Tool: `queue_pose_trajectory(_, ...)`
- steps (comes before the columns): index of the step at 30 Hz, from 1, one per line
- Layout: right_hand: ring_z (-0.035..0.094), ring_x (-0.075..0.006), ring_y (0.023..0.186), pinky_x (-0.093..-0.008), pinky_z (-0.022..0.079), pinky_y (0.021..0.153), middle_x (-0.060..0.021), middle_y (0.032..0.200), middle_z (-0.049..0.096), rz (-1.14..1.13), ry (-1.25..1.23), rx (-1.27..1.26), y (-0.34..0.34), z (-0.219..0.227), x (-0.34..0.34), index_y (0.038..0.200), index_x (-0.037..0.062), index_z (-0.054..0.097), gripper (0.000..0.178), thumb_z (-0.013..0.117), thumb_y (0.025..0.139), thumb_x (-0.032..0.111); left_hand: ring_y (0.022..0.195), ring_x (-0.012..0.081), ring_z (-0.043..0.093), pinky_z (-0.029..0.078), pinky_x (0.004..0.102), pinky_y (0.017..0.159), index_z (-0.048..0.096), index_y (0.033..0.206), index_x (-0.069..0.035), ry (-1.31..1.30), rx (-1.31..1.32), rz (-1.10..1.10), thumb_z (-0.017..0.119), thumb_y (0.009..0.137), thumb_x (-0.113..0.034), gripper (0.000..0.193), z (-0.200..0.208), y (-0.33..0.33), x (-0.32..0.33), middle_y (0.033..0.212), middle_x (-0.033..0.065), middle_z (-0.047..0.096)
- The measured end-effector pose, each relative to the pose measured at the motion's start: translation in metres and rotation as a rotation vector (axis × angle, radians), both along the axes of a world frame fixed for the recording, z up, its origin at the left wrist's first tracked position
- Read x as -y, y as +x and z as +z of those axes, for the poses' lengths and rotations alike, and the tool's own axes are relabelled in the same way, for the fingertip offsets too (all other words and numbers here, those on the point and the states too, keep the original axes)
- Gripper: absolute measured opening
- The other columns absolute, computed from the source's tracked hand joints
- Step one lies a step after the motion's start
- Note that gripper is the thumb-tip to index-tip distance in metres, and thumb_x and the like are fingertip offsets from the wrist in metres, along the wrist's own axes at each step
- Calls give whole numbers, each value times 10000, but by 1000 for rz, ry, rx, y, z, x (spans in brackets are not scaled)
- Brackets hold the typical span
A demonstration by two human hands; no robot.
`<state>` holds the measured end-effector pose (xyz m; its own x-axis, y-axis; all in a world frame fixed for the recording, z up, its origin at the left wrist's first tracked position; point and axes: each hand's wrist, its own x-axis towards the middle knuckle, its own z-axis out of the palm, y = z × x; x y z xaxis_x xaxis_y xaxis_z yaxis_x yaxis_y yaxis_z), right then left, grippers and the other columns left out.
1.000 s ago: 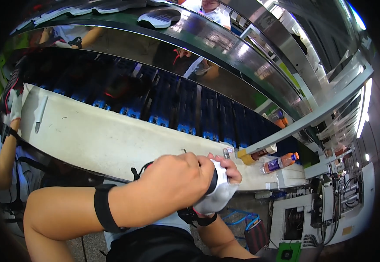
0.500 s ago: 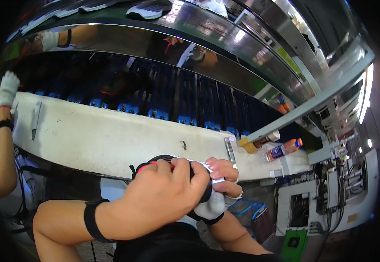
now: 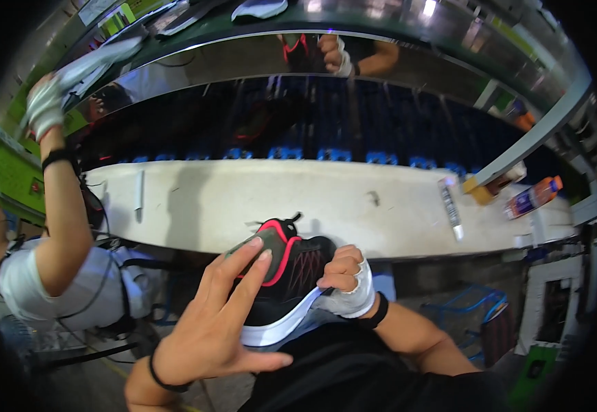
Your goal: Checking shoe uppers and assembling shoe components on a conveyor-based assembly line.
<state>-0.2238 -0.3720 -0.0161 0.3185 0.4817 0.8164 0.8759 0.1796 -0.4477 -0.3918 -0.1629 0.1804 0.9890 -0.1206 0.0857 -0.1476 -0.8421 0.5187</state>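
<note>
A black sneaker (image 3: 303,269) with pink-red trim and a white sole (image 3: 271,334) is held in front of my body, at the near edge of the white work surface. My right hand (image 3: 350,285), in a white glove that leaves the fingertips bare, grips the sneaker's right end, its fingers curled over the sole edge. My bare left hand (image 3: 221,305) lies against the grey inside of the collar with fingers stretched out and thumb apart. Part of the sneaker's left end is hidden behind this hand.
On the white surface (image 3: 257,189) lie a grey-handled blade (image 3: 139,196), a marker pen (image 3: 451,209) and a bottle (image 3: 534,197). Dark blue rollers (image 3: 353,123) run behind. At left, a co-worker's gloved hand (image 3: 44,106) holds a pale sole-like piece (image 3: 99,62) by the upper shelf.
The sneaker has turned so that its side and collar show. My left hand has loosened from a curled grip to outstretched fingers. The co-worker's arm has reached up, and the view has shifted left.
</note>
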Motion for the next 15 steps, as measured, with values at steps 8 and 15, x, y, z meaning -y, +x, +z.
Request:
queue_pose_trajectory(8,571,-223,815,-418,411,715,58,853,612,139,-107,-78,-3,33,-26,884,236,689,395,1002,669,345,1544,456,439,370,553,1253,641,1436,-54,-98,109,184,1008,657,-556,996,-53,-25,-33,1660,274,430)
queue_pose_trajectory(15,550,-208,743,-402,390,694,45,812,637,276,-226,-217,-1,50,-29,813,217,723,322,968,793,425,1445,431,523,420,534,1201,668,1313,-40,-71,202,209,953,705,-508,819,-64,-36,-33,1575,266,508)
